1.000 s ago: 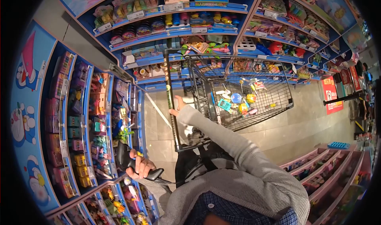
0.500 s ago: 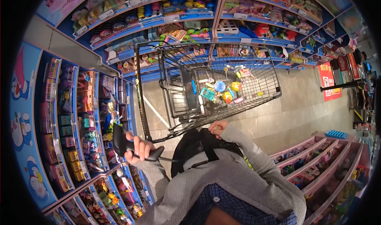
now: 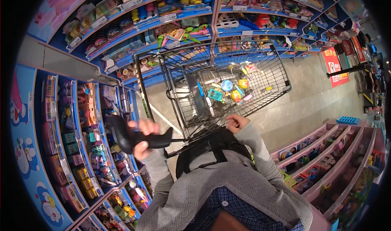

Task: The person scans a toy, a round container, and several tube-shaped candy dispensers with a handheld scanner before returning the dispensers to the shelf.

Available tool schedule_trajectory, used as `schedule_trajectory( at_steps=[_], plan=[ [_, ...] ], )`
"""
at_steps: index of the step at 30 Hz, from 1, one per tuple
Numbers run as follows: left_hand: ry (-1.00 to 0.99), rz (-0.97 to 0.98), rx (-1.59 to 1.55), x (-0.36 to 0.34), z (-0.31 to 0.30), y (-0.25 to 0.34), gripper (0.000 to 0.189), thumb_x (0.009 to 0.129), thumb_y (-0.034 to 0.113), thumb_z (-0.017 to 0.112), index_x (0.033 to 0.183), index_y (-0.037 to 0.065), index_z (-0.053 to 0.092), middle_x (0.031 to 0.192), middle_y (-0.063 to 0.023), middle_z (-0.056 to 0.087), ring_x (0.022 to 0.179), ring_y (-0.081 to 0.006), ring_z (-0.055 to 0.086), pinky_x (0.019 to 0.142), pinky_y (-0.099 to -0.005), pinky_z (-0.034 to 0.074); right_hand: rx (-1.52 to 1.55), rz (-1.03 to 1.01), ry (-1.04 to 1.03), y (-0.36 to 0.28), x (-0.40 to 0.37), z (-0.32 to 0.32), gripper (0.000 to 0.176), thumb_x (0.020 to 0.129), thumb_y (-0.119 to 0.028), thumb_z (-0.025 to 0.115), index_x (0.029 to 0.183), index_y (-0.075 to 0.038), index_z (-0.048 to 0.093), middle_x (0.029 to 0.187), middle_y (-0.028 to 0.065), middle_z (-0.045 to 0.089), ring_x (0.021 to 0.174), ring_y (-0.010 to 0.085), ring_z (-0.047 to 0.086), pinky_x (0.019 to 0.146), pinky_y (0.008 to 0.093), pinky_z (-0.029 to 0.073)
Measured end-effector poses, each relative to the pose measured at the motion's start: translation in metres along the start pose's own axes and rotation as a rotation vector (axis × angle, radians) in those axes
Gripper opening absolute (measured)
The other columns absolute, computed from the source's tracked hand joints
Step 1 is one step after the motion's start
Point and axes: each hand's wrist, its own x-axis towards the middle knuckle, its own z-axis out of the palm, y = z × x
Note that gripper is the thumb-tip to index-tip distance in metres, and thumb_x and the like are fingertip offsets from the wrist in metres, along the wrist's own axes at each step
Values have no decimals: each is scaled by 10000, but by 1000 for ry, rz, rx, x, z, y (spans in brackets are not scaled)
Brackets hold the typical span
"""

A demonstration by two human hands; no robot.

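Note:
My left hand point(image 3: 143, 138) is wrapped round the grip of a black pistol-shaped handheld device point(image 3: 122, 137), a little blurred; a thin dark cable seems to run from it towards my waist. My right hand point(image 3: 237, 123) hangs just beside the near side of the shopping cart, fingers loosely bent and nothing visible in them. A black bag point(image 3: 216, 147) is strapped at my waist below that hand. In front stands the black wire shopping cart point(image 3: 260, 104). In its basket lie a round blue-lidded tub point(image 3: 227, 85), a teal item point(image 3: 215, 95), yellow packets point(image 3: 243, 83) and several small things.
Blue shelves point(image 3: 179, 17) of toys and small goods with price tags line the far side. Another blue shelf unit point(image 3: 77, 149) stands on the left. A pink tiered rack point(image 3: 321, 161) is at the lower right. Tiled floor point(image 3: 309, 92) extends right towards a red sign point(image 3: 334, 68).
My left hand and the device have shifted slightly and look larger. My right hand has moved right and up, away from the bag. The cart sits closer to my body.

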Motion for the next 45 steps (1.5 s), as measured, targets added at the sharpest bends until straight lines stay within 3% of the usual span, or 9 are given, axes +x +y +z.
schedule_trajectory(
  at_steps=[4, 7, 14, 16, 20, 23, 32, 42, 45],
  plan=[
    [-59, -217, 91, -4, 11, -54, 557, 601, 108, 607, 1100, 66, 363, 997, -158, 443, 1031, -291, 407, 866, -383, 352, -115, -430, -55, -44, -3, -4, 430, 662, -118, 634, 1057, -45, 480, 1003, 130, 501, 970, 206, 482, 838, 287, 372],
    [-91, -301, 310, -19, 25, -98, 613, 632, 248, 671, 1128, 63, 361, 1097, -166, 407, 1082, -275, 377, 880, -377, 326, 44, -408, -170, -67, -4, -1, 551, 620, -130, 669, 1108, -41, 430, 1095, 140, 445, 1043, 243, 438, 895, 313, 329],
    [-523, -78, 973, -22, 34, -155, 732, 605, 297, 710, 1158, -12, 346, 1124, -129, 414, 1076, -232, 385, 890, -347, 310, 249, -339, -209, -26, 20, -7, 582, 650, -184, 631, 1140, -12, 367, 1078, 152, 468, 971, 240, 500, 809, 320, 411],
    [-430, -642, 790, -21, 40, -164, 757, 617, 283, 707, 1188, -20, 313, 1170, -148, 383, 1110, -226, 351, 916, -337, 286, 137, -218, -178, -13, 31, -34, 491, 671, -192, 603, 1096, -25, 423, 1003, 134, 518, 910, 234, 533, 760, 307, 431],
    [-625, -854, 1239, -3, 33, -209, 702, 702, 276, 620, 1233, 6, 248, 1176, -169, 346, 1095, -302, 356, 912, -370, 298, -133, -126, 324, 37, 60, -103, 282, 658, -130, 566, 917, -29, 519, 748, 142, 578, 707, 285, 581, 603, 320, 455],
    [-703, -1123, 1538, -22, 8, -246, 638, 689, 353, 577, 1208, 81, 323, 1094, -198, 417, 1070, -359, 354, 905, -393, 299, -285, -234, 470, 88, 87, -173, 349, 578, -23, 538, 925, -13, 502, 816, 170, 541, 763, 313, 547, 657, 341, 439],
    [-525, -1571, 1070, -42, -47, -326, 446, 688, 255, 600, 1093, 134, 457, 1038, -141, 511, 975, -274, 478, 826, -339, 381, -1103, -316, 737, 203, 149, -264, 309, 617, -210, 544, 922, -169, 568, 767, 1, 499, 744, 185, 465, 823, 402, 308],
    [-488, -922, 1435, 41, -78, -468, 316, 725, 221, 556, 1001, 75, 505, 895, -147, 552, 837, -284, 535, 725, -333, 428, -938, -223, 664, 204, 153, -267, 287, 644, -248, 519, 916, -196, 597, 791, -32, 520, 773, 159, 471, 843, 406, 292],
    [-354, -1176, 1352, 69, -108, -558, 287, 766, 215, 493, 1029, 100, 497, 819, -142, 568, 759, -275, 554, 659, -333, 441, -909, -198, 637, 202, 157, -270, 305, 642, -283, 517, 921, -185, 594, 807, -27, 522, 785, 164, 469, 828, 397, 295]
  ],
)
